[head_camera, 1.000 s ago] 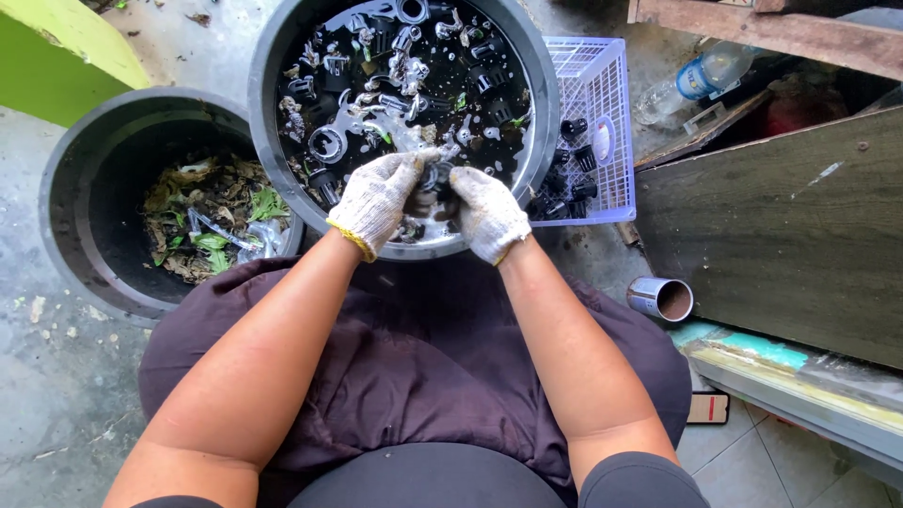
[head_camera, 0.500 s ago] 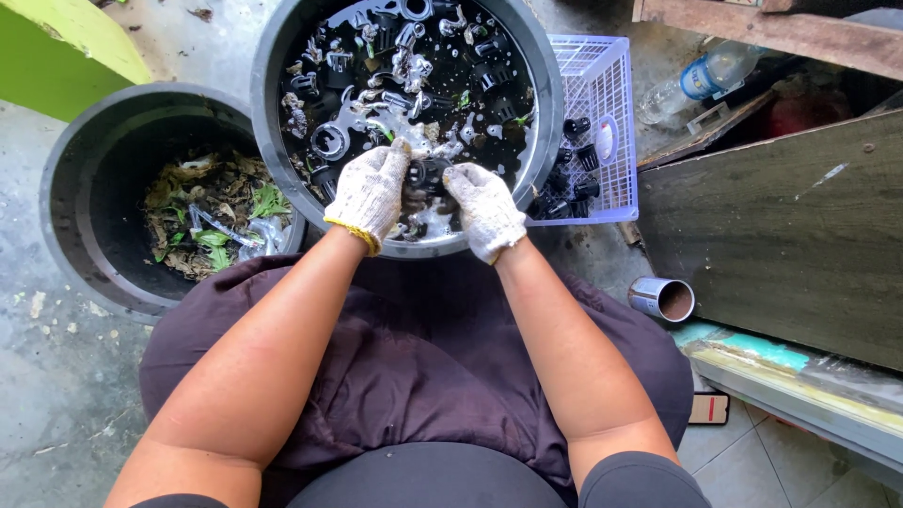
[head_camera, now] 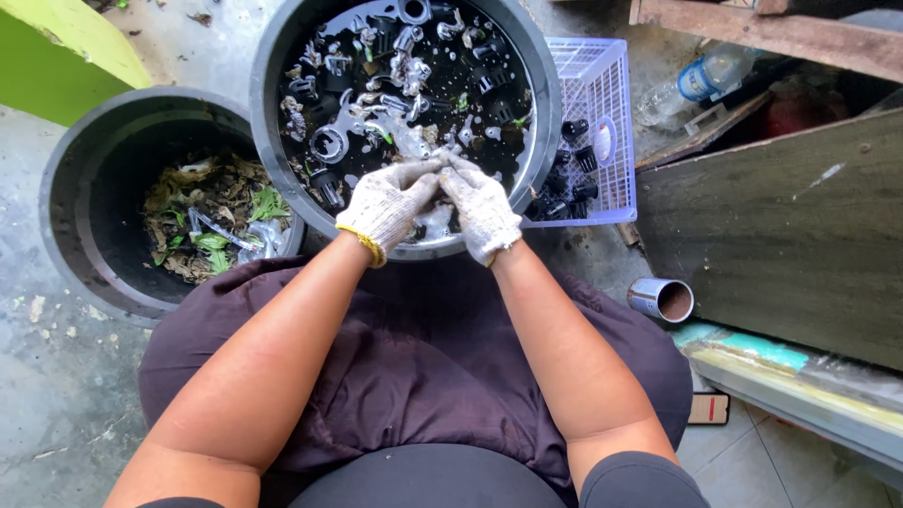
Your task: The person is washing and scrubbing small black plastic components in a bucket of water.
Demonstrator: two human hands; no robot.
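Head view: the left hand in a speckled white knit glove (head_camera: 388,204) and the gloved right hand (head_camera: 482,209) press fingertips together over the large round black water-filled tub (head_camera: 268,56). Anything gripped, and its direction, cannot be told.

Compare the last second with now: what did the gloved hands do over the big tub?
The left hand and right hand closed fingertip to fingertip, hiding the small black part seen between them earlier. The water-filled tub, leaf-filled tub and white basket stayed put.
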